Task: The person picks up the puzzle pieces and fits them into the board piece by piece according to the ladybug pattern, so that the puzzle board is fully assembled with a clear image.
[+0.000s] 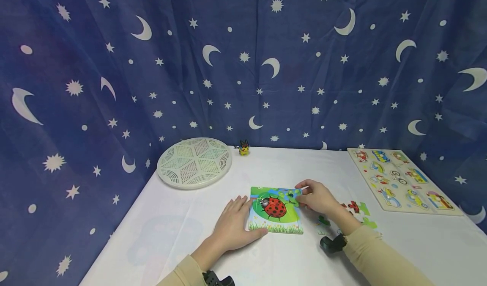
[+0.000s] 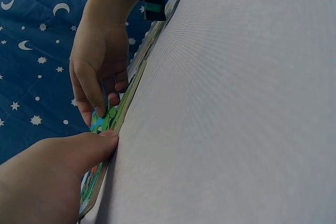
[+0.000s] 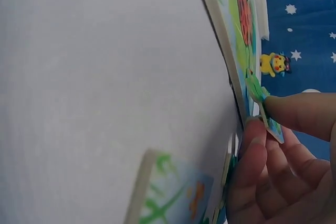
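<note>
A square ladybug puzzle board (image 1: 275, 228) lies on the white table in the head view. My left hand (image 1: 236, 227) rests along its left side, fingers straight and thumb at the front edge; in the left wrist view the left thumb (image 2: 84, 148) touches the board's edge. My right hand (image 1: 317, 199) is at the board's upper right corner. Between thumb and fingers it pinches a green and blue jigsaw piece (image 3: 255, 88), held tilted over the board. Part of that piece is hidden by the fingers.
Several loose jigsaw pieces (image 1: 367, 222) lie right of the board, partly behind my right forearm. A wooden vehicle puzzle (image 1: 409, 184) lies at the right. An oval pale lattice tray (image 1: 194, 163) and a small yellow figurine (image 1: 244, 149) are at the back, before a blue curtain (image 1: 243, 78).
</note>
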The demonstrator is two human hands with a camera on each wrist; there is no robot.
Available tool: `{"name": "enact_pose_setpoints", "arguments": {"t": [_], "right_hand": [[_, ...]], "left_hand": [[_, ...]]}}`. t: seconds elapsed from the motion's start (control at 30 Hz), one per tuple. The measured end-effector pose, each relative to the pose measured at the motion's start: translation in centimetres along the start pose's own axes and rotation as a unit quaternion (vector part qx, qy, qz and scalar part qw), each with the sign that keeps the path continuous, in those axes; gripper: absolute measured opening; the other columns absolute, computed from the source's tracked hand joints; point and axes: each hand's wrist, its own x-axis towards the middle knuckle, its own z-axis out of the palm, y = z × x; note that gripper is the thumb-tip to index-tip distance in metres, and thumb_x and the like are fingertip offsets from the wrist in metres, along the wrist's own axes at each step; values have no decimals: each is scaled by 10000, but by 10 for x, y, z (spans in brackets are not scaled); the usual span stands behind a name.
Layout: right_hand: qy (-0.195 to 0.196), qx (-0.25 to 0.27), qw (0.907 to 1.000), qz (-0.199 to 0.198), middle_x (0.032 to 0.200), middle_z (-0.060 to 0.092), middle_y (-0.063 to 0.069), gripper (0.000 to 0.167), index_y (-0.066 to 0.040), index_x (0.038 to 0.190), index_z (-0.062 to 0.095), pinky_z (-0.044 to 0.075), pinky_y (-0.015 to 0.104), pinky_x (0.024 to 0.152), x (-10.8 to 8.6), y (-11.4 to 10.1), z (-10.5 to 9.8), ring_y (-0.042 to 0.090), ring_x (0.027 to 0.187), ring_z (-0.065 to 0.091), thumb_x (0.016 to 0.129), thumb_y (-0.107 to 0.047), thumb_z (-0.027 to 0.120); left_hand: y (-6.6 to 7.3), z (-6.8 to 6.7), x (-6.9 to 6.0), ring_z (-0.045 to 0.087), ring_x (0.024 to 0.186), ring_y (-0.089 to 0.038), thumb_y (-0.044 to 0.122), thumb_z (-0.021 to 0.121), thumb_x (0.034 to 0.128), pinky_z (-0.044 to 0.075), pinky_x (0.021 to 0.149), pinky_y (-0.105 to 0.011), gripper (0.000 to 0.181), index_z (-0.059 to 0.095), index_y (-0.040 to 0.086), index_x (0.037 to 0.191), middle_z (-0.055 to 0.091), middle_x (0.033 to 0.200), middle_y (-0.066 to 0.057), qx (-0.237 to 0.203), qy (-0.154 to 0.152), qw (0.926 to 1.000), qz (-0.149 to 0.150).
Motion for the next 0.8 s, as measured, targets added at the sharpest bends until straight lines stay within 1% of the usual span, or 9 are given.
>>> {"name": "enact_pose_setpoints", "arguments": {"t": [0.07, 0.27, 0.33, 0.4, 0.47, 0.53, 0.6, 0.67, 0.8], "right_hand": [[17, -84, 10000, -43, 986, 606, 103, 374, -31, 1246, 626, 525, 299, 585, 0, -2, 2, 207, 742, 593, 894, -84, 741], [47, -772, 9965, -309, 1133, 637, 115, 343, -73, 1219, 668, 543, 317, 662, 1, -5, 7, 243, 915, 601, 897, -148, 761], [43, -897, 9954, -333, 1157, 637, 123, 342, -76, 1219, 671, 563, 348, 675, 2, -6, 8, 263, 940, 609, 899, -157, 759], [91, -1071, 9935, -381, 1163, 644, 119, 338, -80, 1217, 677, 574, 408, 756, 2, -7, 10, 282, 998, 613, 900, -168, 756], [144, -1204, 9917, -424, 1162, 651, 111, 332, -81, 1212, 684, 562, 503, 873, 2, -7, 12, 313, 1063, 615, 900, -171, 754], [178, -1351, 9894, -497, 1156, 662, 105, 326, -79, 1205, 690, 505, 590, 972, 3, -8, 14, 345, 1127, 603, 901, -178, 753], [190, -1439, 9880, -538, 1148, 671, 103, 325, -77, 1200, 695, 450, 637, 1028, 3, -10, 15, 361, 1180, 586, 900, -185, 757], [168, -1477, 9874, -544, 1137, 672, 102, 326, -67, 1197, 697, 455, 638, 1022, 3, -11, 16, 364, 1169, 591, 898, -183, 760], [171, -1519, 9871, -480, 1121, 670, 89, 317, -65, 1181, 703, 498, 580, 978, 4, -14, 17, 321, 1099, 606, 892, -176, 772]], "left_hand": [[0, 0, 0, 316, 1492, -358, 713, 659, 831, 198, 1241, -496, 977, 464, 65, 1536, 425, 1571, -179, 8, -17, 10000, -25], [1, -1, -1, 308, 1497, -355, 714, 655, 835, 188, 1244, -490, 971, 460, 79, 1542, 421, 1575, -173, -31, -33, 10000, -50], [1, -1, -1, 312, 1494, -360, 712, 659, 834, 194, 1242, -495, 972, 462, 73, 1539, 425, 1571, -177, -21, -30, 10000, -41], [1, -1, 0, 312, 1494, -356, 711, 662, 832, 192, 1242, -493, 973, 462, 73, 1539, 426, 1571, -175, -5, -36, 10000, -53], [1, -1, 0, 311, 1495, -355, 713, 660, 833, 192, 1243, -491, 973, 461, 75, 1540, 425, 1572, -173, 3, -42, 10000, -60], [1, 0, 0, 307, 1498, -349, 717, 655, 834, 188, 1244, -486, 973, 460, 80, 1542, 421, 1576, -169, 7, -53, 10000, -80], [0, 0, 0, 309, 1497, -350, 721, 652, 835, 191, 1243, -488, 973, 461, 81, 1542, 421, 1576, -169, 9, -51, 10000, -81], [0, 0, 0, 311, 1496, -351, 724, 650, 835, 194, 1243, -489, 973, 461, 84, 1542, 422, 1576, -170, 15, -47, 10000, -82], [0, 1, 0, 308, 1498, -346, 732, 643, 836, 190, 1244, -485, 975, 457, 90, 1546, 419, 1579, -166, 42, -56, 9999, -91]]}}
